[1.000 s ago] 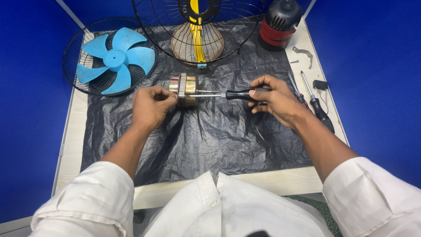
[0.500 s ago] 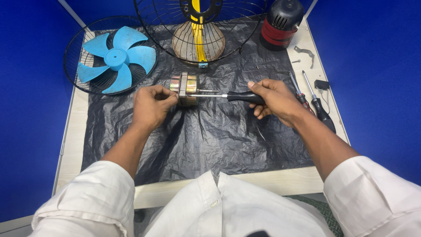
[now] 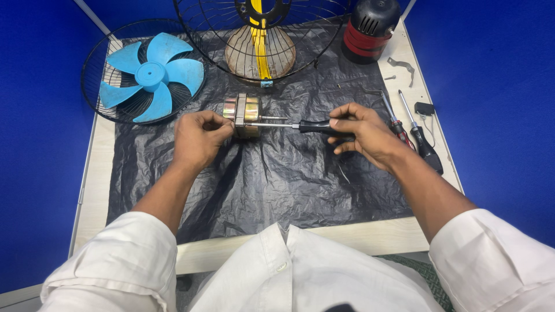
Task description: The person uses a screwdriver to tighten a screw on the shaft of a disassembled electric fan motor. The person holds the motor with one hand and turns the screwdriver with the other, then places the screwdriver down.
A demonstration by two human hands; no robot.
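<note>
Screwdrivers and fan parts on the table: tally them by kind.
Screwdrivers: 3, one in the right hand, two lying at right
Fan guards: 2
Blue fan blade: 1
Motor core: 1, held by the left hand
Red-black housing: 1
Total: 8

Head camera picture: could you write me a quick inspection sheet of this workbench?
Surface: pale table covered by black plastic sheet.
Job's things: metal motor core gripped by left hand; black-handled screwdriver in right hand, tip at the core.
Clutter: blue fan blade in a wire guard, second guard, red-black motor housing, two spare screwdrivers, bracket.
Grippers: both hands closed.
Cables: thin wire on a small black part.
Surroundings: blue walls.
</note>
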